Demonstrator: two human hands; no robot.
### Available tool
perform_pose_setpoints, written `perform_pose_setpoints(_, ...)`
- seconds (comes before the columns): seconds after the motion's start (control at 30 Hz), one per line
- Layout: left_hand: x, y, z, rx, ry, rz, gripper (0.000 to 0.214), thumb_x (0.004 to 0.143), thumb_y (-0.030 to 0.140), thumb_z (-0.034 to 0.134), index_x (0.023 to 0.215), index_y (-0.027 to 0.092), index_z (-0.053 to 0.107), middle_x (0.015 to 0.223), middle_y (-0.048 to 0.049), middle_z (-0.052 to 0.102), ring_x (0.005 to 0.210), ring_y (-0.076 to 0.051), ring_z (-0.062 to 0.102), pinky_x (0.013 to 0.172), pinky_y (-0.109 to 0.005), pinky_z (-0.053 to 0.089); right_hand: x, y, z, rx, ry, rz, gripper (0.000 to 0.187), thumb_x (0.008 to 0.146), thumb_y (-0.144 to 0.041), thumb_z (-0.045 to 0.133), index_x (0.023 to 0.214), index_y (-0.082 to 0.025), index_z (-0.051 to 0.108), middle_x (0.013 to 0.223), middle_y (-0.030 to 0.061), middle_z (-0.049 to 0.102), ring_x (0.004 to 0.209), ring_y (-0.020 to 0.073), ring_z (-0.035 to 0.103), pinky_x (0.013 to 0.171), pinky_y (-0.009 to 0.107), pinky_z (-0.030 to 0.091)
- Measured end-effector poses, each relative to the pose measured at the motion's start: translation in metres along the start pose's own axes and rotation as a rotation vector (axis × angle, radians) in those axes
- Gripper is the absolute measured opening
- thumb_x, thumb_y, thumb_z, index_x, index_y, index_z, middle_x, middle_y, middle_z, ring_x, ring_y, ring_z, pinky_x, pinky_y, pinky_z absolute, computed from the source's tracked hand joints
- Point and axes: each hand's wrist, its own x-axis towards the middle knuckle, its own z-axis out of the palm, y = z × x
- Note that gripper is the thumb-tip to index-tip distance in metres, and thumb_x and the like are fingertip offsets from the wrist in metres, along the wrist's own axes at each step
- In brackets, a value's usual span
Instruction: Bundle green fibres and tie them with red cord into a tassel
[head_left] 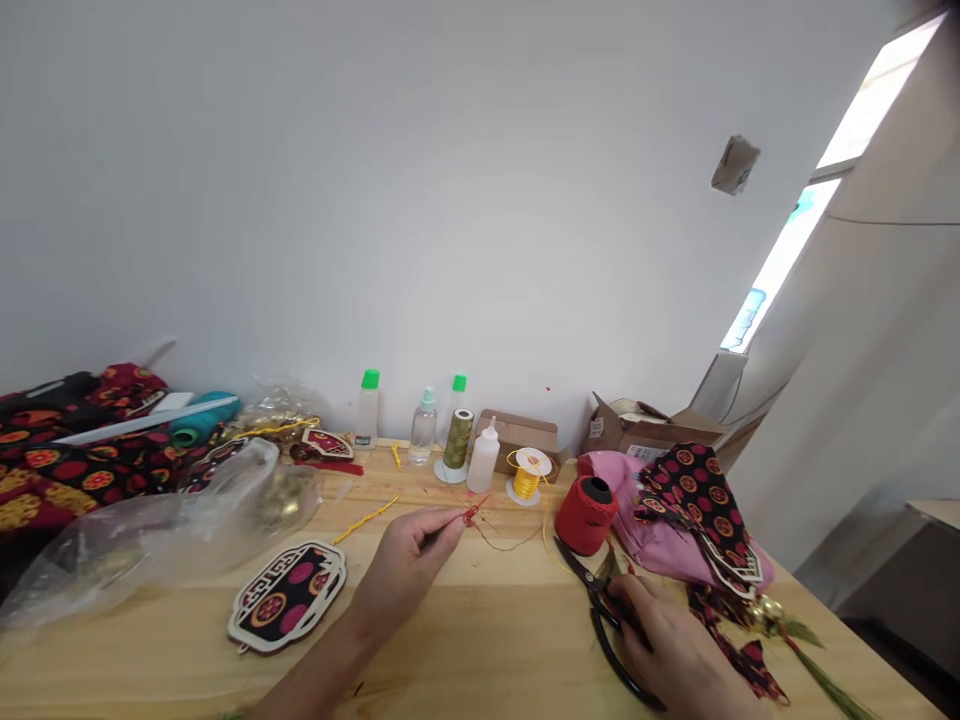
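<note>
My left hand is closed in a pinch on a thin red cord that trails right across the wooden table toward a red thread spool. My right hand rests on black scissors lying on the table, its fingers curled over the handles. A flat ornament covered in red-dotted black fabric lies left of my left arm.
Small bottles, an olive thread cone, a yellow cord spool and cardboard boxes stand along the wall. A clear plastic bag and patterned cloth lie at left; pink cloth with patterned pieces at right.
</note>
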Motion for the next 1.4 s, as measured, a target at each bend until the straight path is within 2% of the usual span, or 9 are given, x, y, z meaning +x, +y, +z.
perform_pose_setpoints(0.17, -0.001, 0.002, -0.001, 0.004, -0.019, 0.022, 0.024, 0.075, 0.028, 0.046, 0.072, 0.018, 0.067, 0.073, -0.0017, 0.067, 0.069, -0.016, 0.057, 0.063, -0.022, 0.045, 0.007, -0.014, -0.005, 0.023, -0.005, 0.011, 0.037, 0.056, -0.006, 0.040, 0.091, -0.016, 0.048, 0.085, 0.0075, 0.060, 0.079, 0.0190, 0.056, 0.069, 0.027, 0.042)
perform_pose_setpoints(0.37, 0.001, -0.008, -0.002, 0.021, 0.076, 0.054, 0.022, 0.072, 0.029, 0.050, 0.079, 0.019, 0.068, 0.076, -0.0031, 0.068, 0.073, -0.019, 0.059, 0.067, -0.027, 0.046, -0.008, -0.023, -0.021, 0.027, 0.092, 0.111, 0.027, 0.057, -0.012, 0.045, 0.084, -0.017, 0.046, 0.067, 0.0047, 0.059, 0.064, 0.0202, 0.056, 0.057, 0.029, 0.040)
perform_pose_setpoints(0.47, 0.003, -0.011, -0.003, 0.001, 0.112, 0.041, 0.023, 0.072, 0.030, 0.051, 0.082, 0.019, 0.068, 0.078, -0.0037, 0.069, 0.075, -0.020, 0.060, 0.069, -0.029, 0.047, -0.019, -0.024, -0.025, 0.237, 0.166, 0.176, 0.023, 0.060, -0.021, 0.051, 0.083, -0.019, 0.047, 0.057, -0.0015, 0.053, 0.052, 0.0156, 0.051, 0.050, 0.026, 0.038)
perform_pose_setpoints(0.6, 0.004, -0.016, -0.001, -0.085, 0.144, -0.019, 0.027, 0.070, 0.032, 0.052, 0.086, 0.016, 0.067, 0.081, -0.0051, 0.069, 0.075, -0.020, 0.060, 0.070, -0.030, 0.047, -0.019, -0.034, -0.023, 0.791, 0.255, 0.297, 0.032, 0.054, -0.026, 0.062, 0.083, -0.018, 0.050, 0.057, -0.0041, 0.048, 0.052, 0.0120, 0.049, 0.048, 0.022, 0.039)
perform_pose_setpoints(0.77, 0.007, -0.021, 0.000, -0.199, 0.191, -0.118, 0.033, 0.067, 0.035, 0.055, 0.087, 0.012, 0.067, 0.073, -0.0037, 0.070, 0.071, -0.021, 0.060, 0.067, -0.031, 0.048, -0.005, -0.074, -0.016, 1.381, 0.060, 0.376, 0.038, 0.059, -0.042, 0.065, 0.084, -0.015, 0.054, 0.046, -0.0086, 0.041, 0.031, 0.0022, 0.030, 0.031, 0.015, 0.023)
perform_pose_setpoints(0.93, 0.008, -0.020, -0.002, -0.253, 0.224, -0.138, 0.029, 0.067, 0.032, 0.055, 0.083, 0.012, 0.067, 0.075, -0.0036, 0.070, 0.077, -0.021, 0.061, 0.074, -0.032, 0.046, 0.006, -0.119, -0.001, 1.893, -0.349, 0.347, 0.041, 0.064, -0.044, 0.062, 0.092, -0.016, 0.051, 0.055, -0.0048, 0.050, 0.036, 0.0006, 0.039, 0.032, 0.011, 0.022)
perform_pose_setpoints(1.03, 0.008, -0.019, -0.003, -0.262, 0.249, -0.142, 0.029, 0.067, 0.032, 0.055, 0.085, 0.013, 0.067, 0.080, -0.0045, 0.070, 0.083, -0.021, 0.060, 0.078, -0.033, 0.045, 0.013, -0.136, 0.014, 2.083, -0.452, 0.323, 0.047, 0.062, -0.046, 0.064, 0.095, -0.017, 0.048, 0.055, -0.0052, 0.052, 0.041, 0.0031, 0.047, 0.038, 0.012, 0.030)
perform_pose_setpoints(1.23, 0.005, -0.019, -0.003, -0.162, 0.287, -0.132, 0.031, 0.068, 0.034, 0.055, 0.088, 0.013, 0.066, 0.088, -0.0045, 0.069, 0.086, -0.023, 0.059, 0.078, -0.034, 0.045, 0.015, -0.159, 0.023, 2.195, -0.458, 0.271, 0.047, 0.064, -0.060, 0.050, 0.086, -0.018, 0.047, 0.054, -0.0033, 0.054, 0.052, 0.0115, 0.055, 0.051, 0.022, 0.038)
perform_pose_setpoints(1.4, 0.005, -0.020, -0.001, -0.077, 0.303, -0.093, 0.031, 0.069, 0.036, 0.053, 0.085, 0.013, 0.066, 0.087, -0.0055, 0.069, 0.086, -0.024, 0.059, 0.078, -0.034, 0.045, 0.015, -0.173, 0.019, 2.035, -0.459, 0.315, 0.057, 0.060, -0.068, 0.045, 0.085, -0.017, 0.047, 0.048, -0.0044, 0.051, 0.041, 0.0079, 0.049, 0.045, 0.019, 0.033)
